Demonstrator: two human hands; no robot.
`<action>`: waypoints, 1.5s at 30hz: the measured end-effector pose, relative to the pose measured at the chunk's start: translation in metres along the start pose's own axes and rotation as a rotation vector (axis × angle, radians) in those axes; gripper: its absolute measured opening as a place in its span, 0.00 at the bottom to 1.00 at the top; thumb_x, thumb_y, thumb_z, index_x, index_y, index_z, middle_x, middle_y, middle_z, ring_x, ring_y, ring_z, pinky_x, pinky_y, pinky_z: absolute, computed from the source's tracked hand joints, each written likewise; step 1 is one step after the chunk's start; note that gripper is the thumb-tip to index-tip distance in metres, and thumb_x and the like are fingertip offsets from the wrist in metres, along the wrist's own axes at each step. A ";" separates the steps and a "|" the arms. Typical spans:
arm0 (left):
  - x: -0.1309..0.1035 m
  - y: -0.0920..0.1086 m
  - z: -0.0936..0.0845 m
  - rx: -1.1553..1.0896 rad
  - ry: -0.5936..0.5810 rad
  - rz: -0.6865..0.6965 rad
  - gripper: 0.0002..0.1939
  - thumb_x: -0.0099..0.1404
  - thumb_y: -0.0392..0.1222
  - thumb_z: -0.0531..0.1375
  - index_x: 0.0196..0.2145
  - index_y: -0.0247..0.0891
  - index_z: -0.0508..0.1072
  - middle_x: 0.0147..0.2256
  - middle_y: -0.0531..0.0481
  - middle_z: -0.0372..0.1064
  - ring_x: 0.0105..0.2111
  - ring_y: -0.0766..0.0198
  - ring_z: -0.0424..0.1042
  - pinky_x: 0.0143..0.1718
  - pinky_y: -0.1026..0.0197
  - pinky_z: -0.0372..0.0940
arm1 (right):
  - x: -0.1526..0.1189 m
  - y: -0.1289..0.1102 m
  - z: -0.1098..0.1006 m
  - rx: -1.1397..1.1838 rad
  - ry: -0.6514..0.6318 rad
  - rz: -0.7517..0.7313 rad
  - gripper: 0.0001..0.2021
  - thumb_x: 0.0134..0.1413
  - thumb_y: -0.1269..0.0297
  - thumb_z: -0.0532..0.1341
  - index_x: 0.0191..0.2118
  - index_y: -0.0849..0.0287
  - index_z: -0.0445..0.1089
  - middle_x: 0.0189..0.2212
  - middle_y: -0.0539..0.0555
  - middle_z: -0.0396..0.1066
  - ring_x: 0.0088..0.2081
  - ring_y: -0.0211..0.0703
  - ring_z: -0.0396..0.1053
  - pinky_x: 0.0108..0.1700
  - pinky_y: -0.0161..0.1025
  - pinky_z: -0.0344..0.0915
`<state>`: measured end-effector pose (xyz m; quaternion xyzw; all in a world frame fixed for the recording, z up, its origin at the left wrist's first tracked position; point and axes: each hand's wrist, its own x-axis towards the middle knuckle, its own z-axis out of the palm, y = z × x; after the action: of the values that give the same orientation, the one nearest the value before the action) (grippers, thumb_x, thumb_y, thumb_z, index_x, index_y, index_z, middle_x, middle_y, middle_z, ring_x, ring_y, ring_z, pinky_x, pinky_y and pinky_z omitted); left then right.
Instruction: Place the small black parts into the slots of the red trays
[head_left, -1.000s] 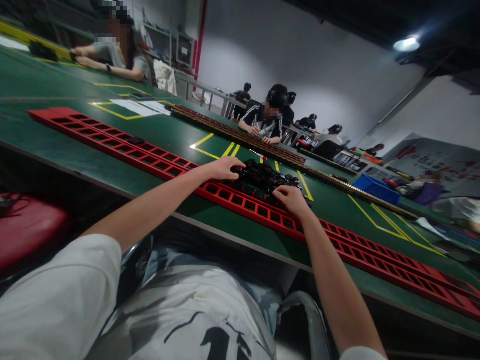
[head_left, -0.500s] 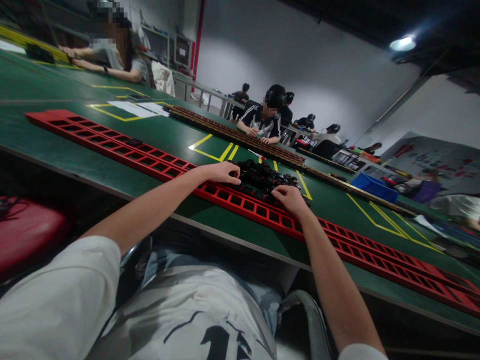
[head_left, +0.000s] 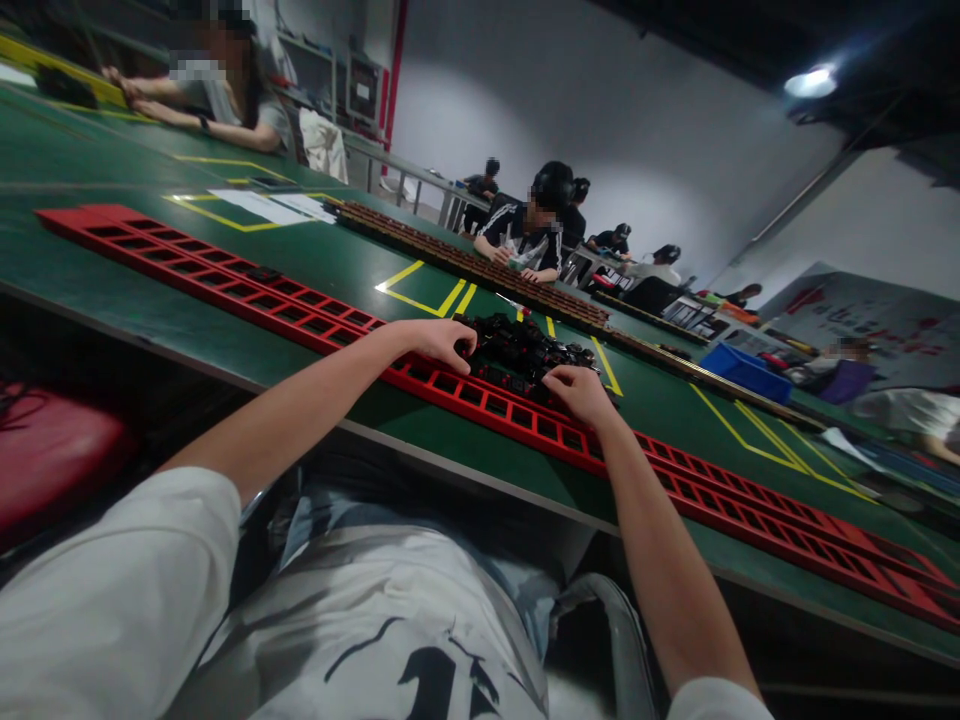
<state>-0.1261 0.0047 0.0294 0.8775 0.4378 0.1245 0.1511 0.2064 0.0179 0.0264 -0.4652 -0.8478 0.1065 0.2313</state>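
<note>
A long red ladder-like frame with rows of square openings lies across the green table before me. A pile of small black parts with red spots rests at its far side, between my hands. My left hand is at the pile's left edge, thumb and forefinger apart, with nothing visible between them. At the right, my right hand has thumb and fingertips pinched together over the frame, beside the pile; what they hold is too small to make out. Several black pieces sit in the frame near the pile, and another black piece is farther left.
Beyond the pile lies a long brown slatted strip. Yellow tape lines mark the green table. White papers lie at the back left and a blue bin stands at the right. Several people sit at surrounding tables.
My left thumb has drawn back slightly, down and left, widening the gap to the forefinger. The right hand keeps its pinch in nearly the same place. The view has shifted a little.
</note>
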 end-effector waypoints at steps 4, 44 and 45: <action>-0.002 0.001 -0.001 0.009 -0.004 -0.008 0.25 0.54 0.59 0.65 0.43 0.39 0.72 0.45 0.46 0.74 0.41 0.57 0.71 0.37 0.63 0.60 | 0.001 0.003 0.001 0.016 -0.004 0.011 0.15 0.56 0.55 0.60 0.33 0.60 0.78 0.27 0.55 0.77 0.29 0.43 0.71 0.35 0.39 0.66; 0.009 0.000 0.006 0.052 0.151 -0.026 0.14 0.66 0.47 0.53 0.31 0.38 0.73 0.30 0.48 0.71 0.32 0.61 0.67 0.36 0.61 0.58 | -0.001 -0.005 -0.002 -0.029 -0.004 -0.006 0.13 0.56 0.58 0.60 0.32 0.60 0.78 0.30 0.55 0.78 0.32 0.44 0.71 0.39 0.39 0.66; 0.009 0.000 0.006 0.054 0.149 -0.037 0.14 0.66 0.47 0.53 0.30 0.38 0.73 0.30 0.48 0.71 0.32 0.61 0.67 0.36 0.61 0.58 | -0.001 -0.005 -0.002 -0.022 -0.004 -0.001 0.13 0.56 0.58 0.60 0.32 0.60 0.78 0.30 0.55 0.78 0.31 0.44 0.71 0.39 0.39 0.66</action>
<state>-0.1184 0.0108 0.0248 0.8614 0.4670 0.1748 0.0966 0.2044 0.0142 0.0295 -0.4670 -0.8497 0.0979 0.2243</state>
